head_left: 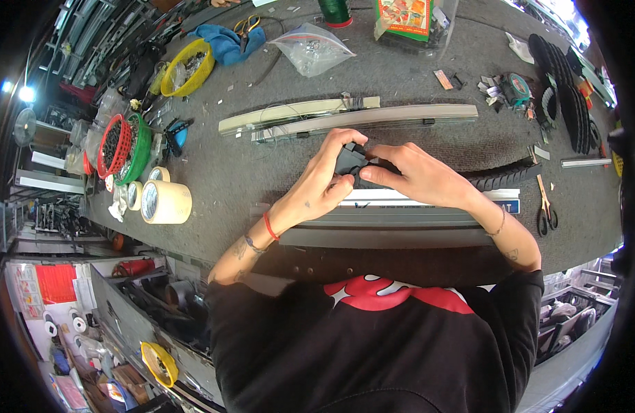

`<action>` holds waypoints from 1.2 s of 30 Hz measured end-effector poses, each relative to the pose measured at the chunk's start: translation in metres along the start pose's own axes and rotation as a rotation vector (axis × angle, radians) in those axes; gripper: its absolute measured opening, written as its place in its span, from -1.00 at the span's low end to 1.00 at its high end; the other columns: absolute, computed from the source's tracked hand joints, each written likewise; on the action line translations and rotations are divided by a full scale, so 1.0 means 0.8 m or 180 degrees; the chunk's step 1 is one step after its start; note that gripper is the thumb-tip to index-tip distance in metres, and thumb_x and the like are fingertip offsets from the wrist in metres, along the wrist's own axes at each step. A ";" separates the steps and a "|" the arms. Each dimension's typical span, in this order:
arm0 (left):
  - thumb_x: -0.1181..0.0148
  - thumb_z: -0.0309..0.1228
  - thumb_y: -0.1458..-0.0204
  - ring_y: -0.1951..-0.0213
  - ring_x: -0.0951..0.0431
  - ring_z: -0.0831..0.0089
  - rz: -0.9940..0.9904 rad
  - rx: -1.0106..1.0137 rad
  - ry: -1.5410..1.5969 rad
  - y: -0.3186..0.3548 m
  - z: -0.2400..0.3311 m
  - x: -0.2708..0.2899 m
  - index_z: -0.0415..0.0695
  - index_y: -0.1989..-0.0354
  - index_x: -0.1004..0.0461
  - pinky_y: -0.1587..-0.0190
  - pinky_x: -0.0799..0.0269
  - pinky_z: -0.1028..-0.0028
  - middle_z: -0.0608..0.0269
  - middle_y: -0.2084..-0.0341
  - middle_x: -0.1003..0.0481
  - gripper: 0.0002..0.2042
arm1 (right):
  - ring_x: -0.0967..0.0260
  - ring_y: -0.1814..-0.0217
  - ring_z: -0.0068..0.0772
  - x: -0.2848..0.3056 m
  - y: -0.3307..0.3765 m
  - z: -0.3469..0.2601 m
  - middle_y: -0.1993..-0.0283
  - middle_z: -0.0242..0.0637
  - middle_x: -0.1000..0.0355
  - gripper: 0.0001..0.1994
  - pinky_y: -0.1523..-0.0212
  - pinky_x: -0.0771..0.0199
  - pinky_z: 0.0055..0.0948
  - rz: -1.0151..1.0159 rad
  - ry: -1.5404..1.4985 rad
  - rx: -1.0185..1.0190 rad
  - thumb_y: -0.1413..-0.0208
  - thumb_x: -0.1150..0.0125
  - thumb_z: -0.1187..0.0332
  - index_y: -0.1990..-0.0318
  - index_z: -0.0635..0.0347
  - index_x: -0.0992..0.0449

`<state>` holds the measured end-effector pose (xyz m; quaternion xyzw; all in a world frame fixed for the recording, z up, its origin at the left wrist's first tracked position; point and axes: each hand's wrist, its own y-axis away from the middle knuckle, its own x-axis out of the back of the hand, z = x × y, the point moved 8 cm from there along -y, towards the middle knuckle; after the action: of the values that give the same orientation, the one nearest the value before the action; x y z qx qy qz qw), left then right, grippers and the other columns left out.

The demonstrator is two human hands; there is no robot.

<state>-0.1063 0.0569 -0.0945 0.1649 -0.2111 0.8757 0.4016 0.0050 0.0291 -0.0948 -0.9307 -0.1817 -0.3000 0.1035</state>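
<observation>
My left hand (325, 177) and my right hand (417, 175) meet over the middle of the grey workbench (262, 165). Both pinch the end of a black ribbed plastic chain (500, 177), a flexible strip that runs off to the right under my right wrist. My left fingers grip a small black end piece (350, 160) at the chain's tip; my right thumb and fingers press the chain right beside it. Below the hands lies a grey metal rail (393, 230).
Two long pale rails (358, 115) lie beyond the hands. Rolls of masking tape (164, 201), red, green and yellow baskets (186, 67) of hardware sit left. Scissors (546, 210) and stacked black chain coils (565, 89) are right. A clear bag of parts (312, 48) lies at the back.
</observation>
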 end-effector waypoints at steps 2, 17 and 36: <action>0.03 -0.55 0.21 -0.10 -0.28 0.27 -0.0022 0.0077 0.0065 -0.002 -0.002 0.004 -0.21 -0.14 -0.14 -0.20 -0.11 0.32 0.06 -0.01 -0.24 -0.41 | -0.40 0.42 0.07 0.002 -0.002 -0.001 0.42 0.10 -0.45 -0.58 0.35 -0.38 -0.22 0.0005 0.0009 -0.0002 -0.18 -0.08 0.16 0.10 0.46 -0.39; -0.05 -0.62 0.15 0.52 -0.41 0.45 0.0157 0.0001 -0.0579 0.006 0.023 0.004 -0.07 -0.27 -0.04 0.48 -0.35 0.45 0.04 0.07 -0.37 -0.31 | -0.41 0.42 0.03 0.007 -0.002 -0.008 0.40 0.15 -0.42 -0.60 0.32 -0.37 -0.21 0.0319 -0.0811 0.0262 0.00 -0.14 0.33 0.10 0.52 -0.33; -0.02 -0.61 0.18 0.50 -0.34 0.50 0.0532 -0.0248 -0.0448 0.008 0.022 -0.003 -0.12 -0.20 -0.12 0.46 -0.29 0.52 0.14 0.25 -0.41 -0.37 | -0.44 0.37 -0.24 0.009 -0.002 -0.014 0.36 0.07 -0.44 -0.64 0.27 -0.42 -0.33 0.0408 -0.0787 0.0303 0.01 -0.14 0.38 0.12 0.52 -0.36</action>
<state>-0.1079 0.0425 -0.0818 0.1920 -0.2856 0.8836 0.3175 0.0040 0.0292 -0.0818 -0.9643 -0.1472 -0.1669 0.1434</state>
